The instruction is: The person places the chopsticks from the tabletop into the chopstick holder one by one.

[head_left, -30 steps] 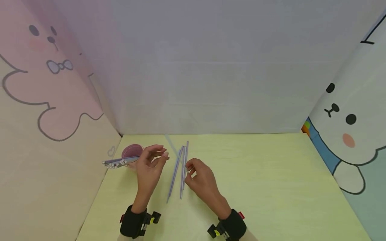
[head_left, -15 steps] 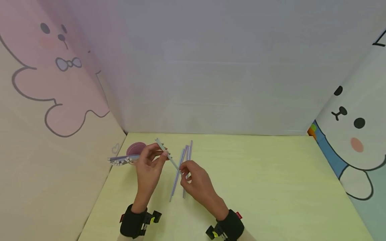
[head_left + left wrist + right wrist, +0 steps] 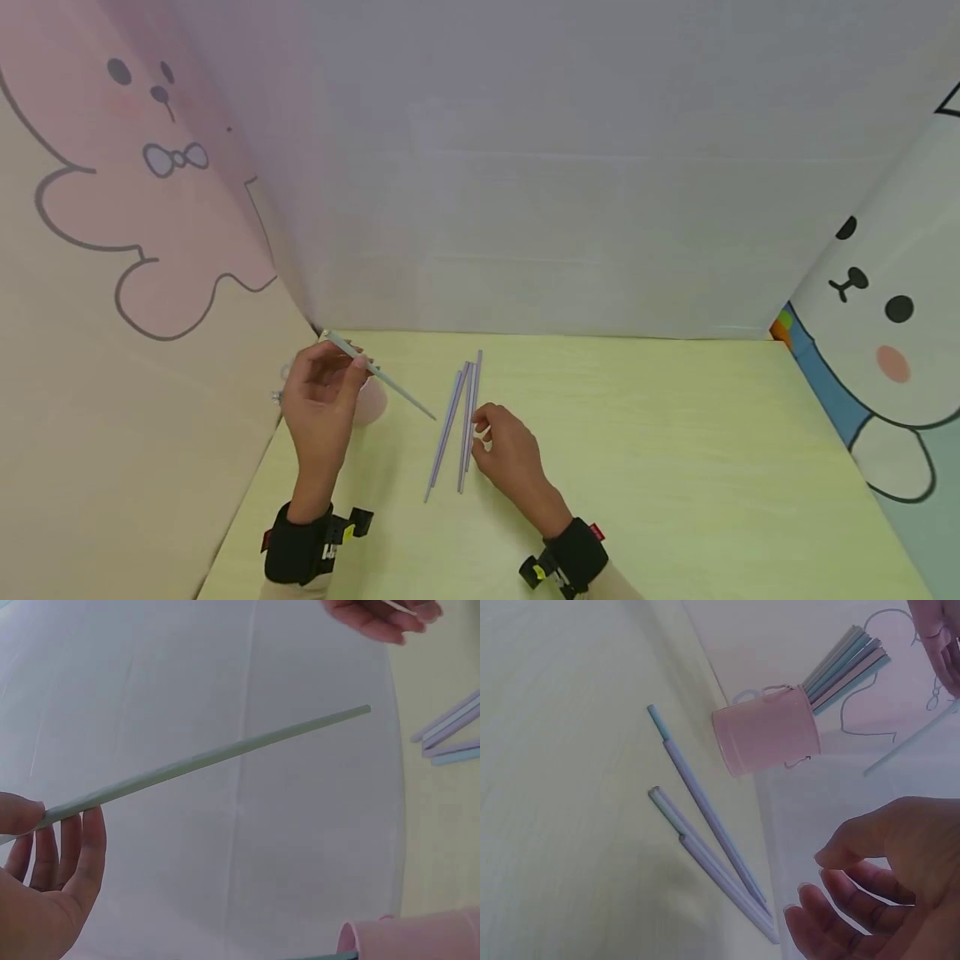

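Observation:
My left hand (image 3: 318,410) pinches a thin pale green stick (image 3: 397,388) near one end, thumb against fingertips. The stick slants in the air, its free end pointing right and down. Behind that hand stands a pink pail (image 3: 371,404), partly hidden in the head view. Several blue, grey and pink sticks (image 3: 847,671) poke out of the pail in the right wrist view. My right hand (image 3: 512,454) holds nothing, its fingers loosely bent, close to the lilac and pale blue sticks (image 3: 469,417) lying on the table.
The pale yellow table (image 3: 660,467) meets a plain grey-white sheet (image 3: 540,208) at the back. Cartoon-printed sheets (image 3: 187,242) rise at the left and right sides. The lying sticks form two narrow groups right of the pail.
The green stick has passed from my right hand to my left. My left hand has moved left with it, in front of the pail. The right hand has let go and shifted slightly right.

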`<state>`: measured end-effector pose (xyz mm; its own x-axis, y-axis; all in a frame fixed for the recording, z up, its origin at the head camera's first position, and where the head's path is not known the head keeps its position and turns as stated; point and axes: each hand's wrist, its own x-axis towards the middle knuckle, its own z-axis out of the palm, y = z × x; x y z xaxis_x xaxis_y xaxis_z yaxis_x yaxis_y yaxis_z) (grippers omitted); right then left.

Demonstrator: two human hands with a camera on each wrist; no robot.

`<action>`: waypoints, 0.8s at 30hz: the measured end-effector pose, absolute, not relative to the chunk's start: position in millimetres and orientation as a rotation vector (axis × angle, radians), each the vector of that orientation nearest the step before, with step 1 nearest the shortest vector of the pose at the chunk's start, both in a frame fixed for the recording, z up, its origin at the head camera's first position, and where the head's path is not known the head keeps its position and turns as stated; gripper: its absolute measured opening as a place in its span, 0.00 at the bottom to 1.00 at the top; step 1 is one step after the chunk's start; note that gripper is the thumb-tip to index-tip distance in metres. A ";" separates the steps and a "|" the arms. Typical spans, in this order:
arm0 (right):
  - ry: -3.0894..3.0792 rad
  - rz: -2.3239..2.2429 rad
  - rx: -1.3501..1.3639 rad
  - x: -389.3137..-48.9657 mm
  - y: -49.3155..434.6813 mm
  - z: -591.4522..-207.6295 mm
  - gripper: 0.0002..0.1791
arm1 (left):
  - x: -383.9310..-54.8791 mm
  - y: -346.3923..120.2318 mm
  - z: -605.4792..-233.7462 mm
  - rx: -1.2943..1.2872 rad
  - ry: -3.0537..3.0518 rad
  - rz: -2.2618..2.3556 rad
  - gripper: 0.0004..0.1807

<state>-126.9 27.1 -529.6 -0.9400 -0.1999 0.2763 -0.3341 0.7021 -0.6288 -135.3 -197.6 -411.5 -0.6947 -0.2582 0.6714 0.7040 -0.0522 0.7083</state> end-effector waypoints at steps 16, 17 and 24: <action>-2.842 0.887 0.255 -129.4 17.6 -571.3 0.14 | -139.0 -262.2 -398.5 -0.289 -1.358 -1.693 0.16; -2.846 0.872 0.253 -129.6 16.4 -573.3 0.14 | -139.6 -265.7 -399.4 -0.270 -1.349 -1.686 0.16; -2.862 0.809 0.239 -129.2 11.6 -581.0 0.15 | -141.1 -280.3 -408.1 -0.201 -1.298 -1.691 0.17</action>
<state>-129.2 11.6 -581.0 -0.9749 -0.1099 0.1936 -0.1949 0.8413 -0.5042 -141.1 -280.3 -408.1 -0.5262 -0.5769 0.6247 0.7525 0.0262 0.6581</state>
